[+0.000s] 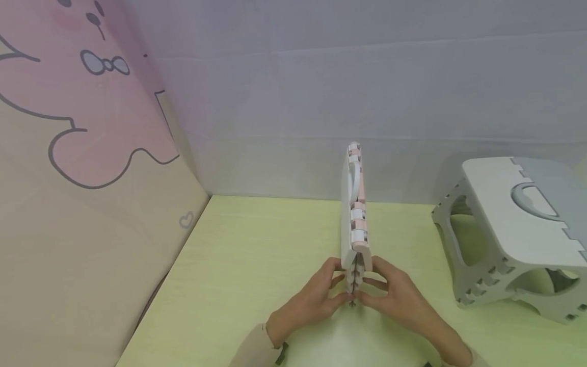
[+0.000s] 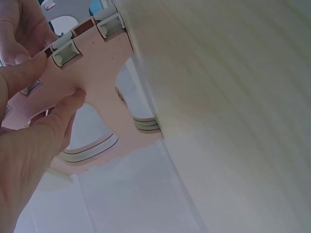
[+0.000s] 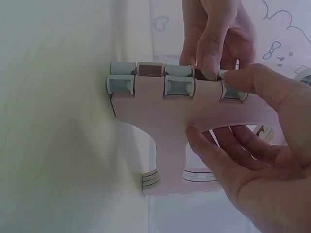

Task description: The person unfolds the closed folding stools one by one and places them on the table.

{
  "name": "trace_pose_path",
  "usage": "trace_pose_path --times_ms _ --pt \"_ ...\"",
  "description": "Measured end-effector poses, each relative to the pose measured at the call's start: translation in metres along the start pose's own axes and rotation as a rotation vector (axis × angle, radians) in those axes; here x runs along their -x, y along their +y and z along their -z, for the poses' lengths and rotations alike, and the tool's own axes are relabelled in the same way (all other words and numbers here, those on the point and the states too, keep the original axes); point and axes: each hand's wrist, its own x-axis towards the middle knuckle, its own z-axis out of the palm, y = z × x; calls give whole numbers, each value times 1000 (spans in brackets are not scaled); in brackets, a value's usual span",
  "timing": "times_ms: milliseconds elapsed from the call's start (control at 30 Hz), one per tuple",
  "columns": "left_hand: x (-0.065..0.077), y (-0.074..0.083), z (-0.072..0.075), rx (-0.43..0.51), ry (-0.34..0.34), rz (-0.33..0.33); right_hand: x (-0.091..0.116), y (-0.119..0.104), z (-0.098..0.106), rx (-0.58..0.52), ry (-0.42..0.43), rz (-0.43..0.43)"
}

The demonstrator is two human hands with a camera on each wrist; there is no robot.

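Note:
A pink and white folding step stool [image 1: 347,214] stands on edge, folded nearly flat, its top panels hanging close on either side. My left hand [image 1: 314,295] grips its near end from the left, thumb at the hinge knuckles. From the right, my right hand [image 1: 401,298] holds the same end, with the two thumbs close together. In the left wrist view, left fingers press the pink leg panel [image 2: 99,80] beside its cut-out. In the right wrist view, the right thumb lies by the white hinge pieces [image 3: 179,86] and a fingertip presses the pink panel.
A second folding stool [image 1: 490,214], white and grey, stands unfolded to the right on the pale yellow-green tabletop [image 1: 257,239]. A light curtain-like backdrop [image 1: 321,97] rises behind the table. On the left hangs a sheet [image 1: 110,244] printed with a pink cartoon animal.

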Motion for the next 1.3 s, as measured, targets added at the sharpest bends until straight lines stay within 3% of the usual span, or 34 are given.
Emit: trace_pose_path --times_ms 533,900,1300 --pt "2 0 1 39 21 32 4 5 6 42 29 24" --pt "2 -1 3 5 22 2 8 6 13 40 38 45" --pt "6 -1 7 -17 17 13 10 6 17 45 33 27"
